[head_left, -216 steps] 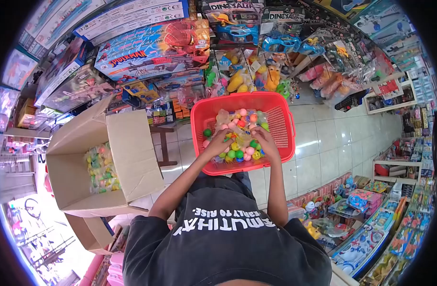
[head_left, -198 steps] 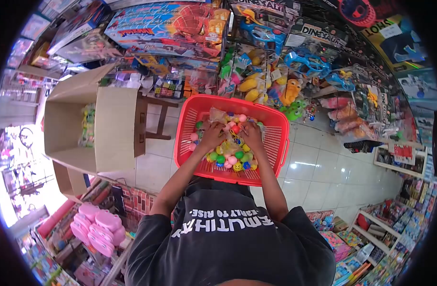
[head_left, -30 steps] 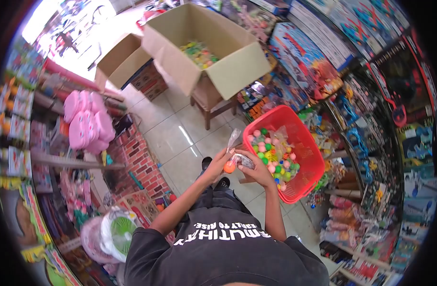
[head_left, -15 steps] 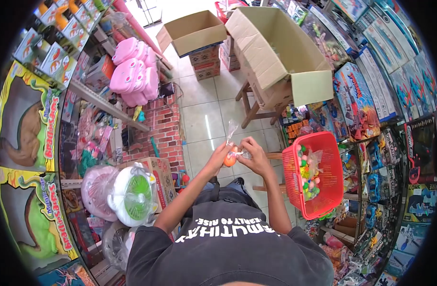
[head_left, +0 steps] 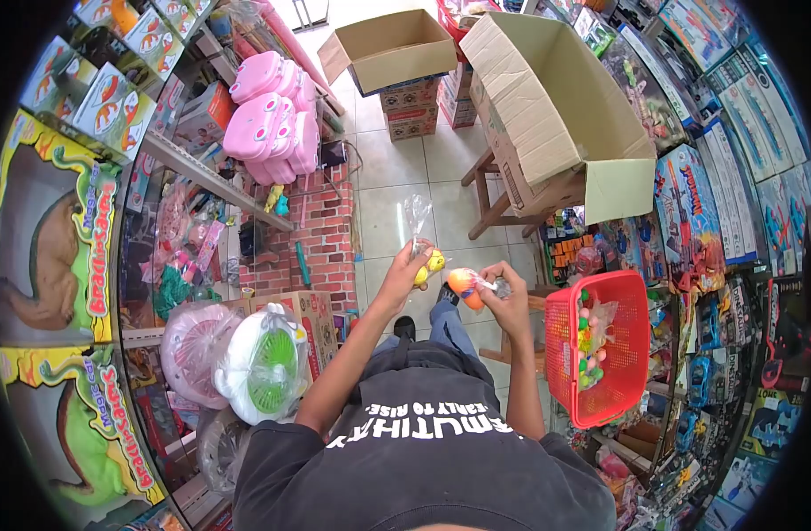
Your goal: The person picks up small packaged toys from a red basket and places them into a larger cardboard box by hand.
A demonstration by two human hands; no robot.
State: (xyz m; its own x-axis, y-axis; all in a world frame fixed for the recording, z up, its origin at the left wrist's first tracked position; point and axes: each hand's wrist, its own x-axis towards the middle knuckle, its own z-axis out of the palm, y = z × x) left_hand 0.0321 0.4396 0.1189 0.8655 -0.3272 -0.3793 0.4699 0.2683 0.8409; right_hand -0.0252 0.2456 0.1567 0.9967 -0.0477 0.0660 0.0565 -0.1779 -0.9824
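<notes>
In the head view, my left hand (head_left: 403, 276) is closed on a clear plastic bag of yellow balls (head_left: 434, 262); the bag's loose clear end (head_left: 414, 212) sticks up past my fingers. My right hand (head_left: 509, 305) grips the gathered end of another clear bag, which holds orange balls (head_left: 464, 283). This second bag hangs to the left of my right fingers, close to the yellow balls with a small gap between. Both bags are held in front of my waist, above the tiled floor.
Right of my right hand stands a red basket (head_left: 640, 354) with small coloured balls. Ahead, a large open carton (head_left: 534, 133) rests on a wooden stool (head_left: 483, 208). Pink cases (head_left: 272, 133) and wrapped fans (head_left: 264, 358) are at left. Toy shelves line both sides.
My hands have moved apart. The bag of orange balls, earlier between both hands, is now held by the right one alone, and the yellow balls have come into sight in the left. The view has shifted.
</notes>
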